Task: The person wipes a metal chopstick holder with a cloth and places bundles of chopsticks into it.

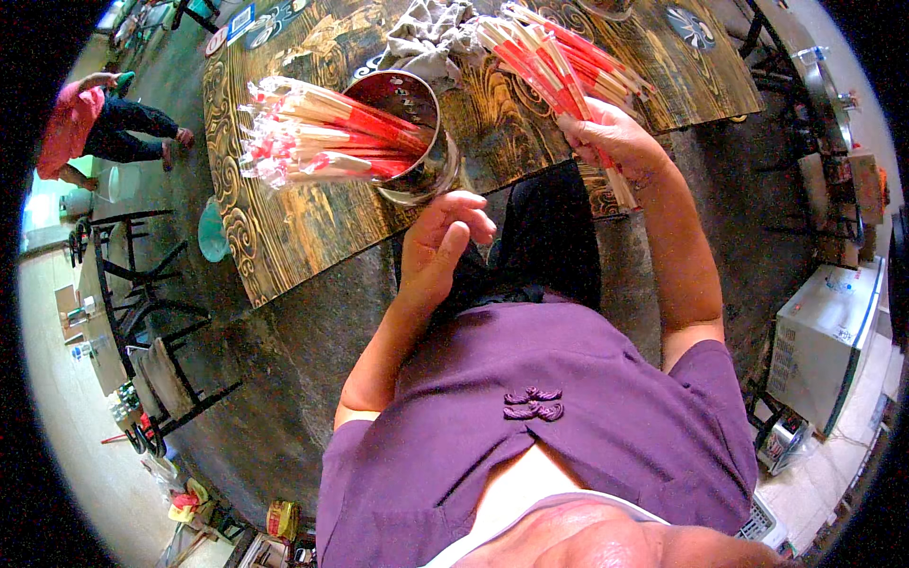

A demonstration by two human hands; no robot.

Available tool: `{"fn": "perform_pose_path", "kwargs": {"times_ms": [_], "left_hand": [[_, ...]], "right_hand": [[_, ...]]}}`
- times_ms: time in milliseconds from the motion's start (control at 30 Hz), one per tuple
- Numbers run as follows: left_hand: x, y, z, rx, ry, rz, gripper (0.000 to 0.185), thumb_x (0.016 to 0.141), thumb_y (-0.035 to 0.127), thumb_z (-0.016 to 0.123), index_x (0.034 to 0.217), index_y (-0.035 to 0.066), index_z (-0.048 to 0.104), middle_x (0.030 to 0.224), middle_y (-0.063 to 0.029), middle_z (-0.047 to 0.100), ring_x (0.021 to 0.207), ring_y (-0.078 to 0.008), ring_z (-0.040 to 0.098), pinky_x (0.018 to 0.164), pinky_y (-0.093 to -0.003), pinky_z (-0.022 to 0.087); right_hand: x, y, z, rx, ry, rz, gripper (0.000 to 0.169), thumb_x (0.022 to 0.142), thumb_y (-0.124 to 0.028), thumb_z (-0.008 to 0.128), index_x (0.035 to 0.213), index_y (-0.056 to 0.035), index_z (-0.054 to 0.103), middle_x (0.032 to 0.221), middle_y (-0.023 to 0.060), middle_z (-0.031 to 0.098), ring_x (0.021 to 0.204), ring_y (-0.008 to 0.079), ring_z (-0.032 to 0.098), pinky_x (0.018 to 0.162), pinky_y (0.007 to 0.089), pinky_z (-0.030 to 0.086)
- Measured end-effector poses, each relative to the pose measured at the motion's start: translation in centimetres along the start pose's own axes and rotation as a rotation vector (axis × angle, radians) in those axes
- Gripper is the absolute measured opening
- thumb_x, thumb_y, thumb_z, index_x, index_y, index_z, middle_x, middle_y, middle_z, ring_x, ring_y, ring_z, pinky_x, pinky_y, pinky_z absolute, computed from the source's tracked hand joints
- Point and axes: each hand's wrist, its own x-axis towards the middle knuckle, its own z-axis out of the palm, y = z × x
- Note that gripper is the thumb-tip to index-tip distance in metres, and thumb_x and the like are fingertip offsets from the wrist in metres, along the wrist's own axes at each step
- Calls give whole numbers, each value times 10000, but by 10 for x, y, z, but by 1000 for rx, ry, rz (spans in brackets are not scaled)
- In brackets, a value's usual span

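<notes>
My right hand (614,142) grips a bundle of wrapped wooden chopsticks (540,71) in red and clear sleeves, held up over the edge of the wooden table (312,241). More wrapped chopsticks (603,74) lie on the table just beyond that bundle. To the left, a metal canister (444,167) lies tilted, its mouth towards the left, with many wrapped chopsticks (319,135) sticking out. Near the canister's base is my left hand (447,241), fingers curled loosely and holding nothing; whether it touches the metal, I cannot tell. A crumpled grey cloth (429,35) lies behind the canister.
A person (106,128) in a pink top stands at the far left beside another table. Chairs (167,376) and a teal bin (213,231) are on the left. At the right stand a white chest-like appliance (824,341) and a further table with things on it.
</notes>
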Motion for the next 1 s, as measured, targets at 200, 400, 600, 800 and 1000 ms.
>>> {"fn": "perform_pose_path", "kwargs": {"times_ms": [200,400,600,800,1000], "left_hand": [[8,-7,8,29,-47,-169,281,1019,210,570,1230,24,564,983,-65,652,915,-138,620,865,-290,506],[18,-16,12,25,-17,-242,275,1020,197,569,1224,11,564,1062,-72,663,993,-147,628,934,-309,502],[40,-29,18,-62,32,-191,341,1043,196,514,1325,4,509,1228,-108,628,1128,-180,598,982,-338,487],[75,-36,23,-530,79,-150,466,1074,288,417,1458,34,350,1410,-157,505,1308,-255,501,1128,-409,371],[95,-29,33,-729,277,-210,457,1084,306,352,1464,55,313,1418,-196,494,1317,-295,495,1128,-413,388]], "right_hand": [[-4,4,8,70,-13,-38,222,957,-282,666,1072,-109,587,773,-44,541,581,32,473,489,189,368],[-15,3,17,82,105,-115,204,955,-258,649,1048,-98,562,760,-22,559,536,56,495,441,204,380],[-51,1,36,183,40,-23,182,939,-229,631,1021,-85,556,724,7,558,489,82,502,419,231,392],[-81,10,47,148,-123,31,200,929,-164,626,1080,-57,550,702,15,546,502,103,513,442,247,412],[-104,42,37,182,-160,161,231,939,-162,635,1120,-50,546,710,28,566,526,115,552,456,257,435]]}}
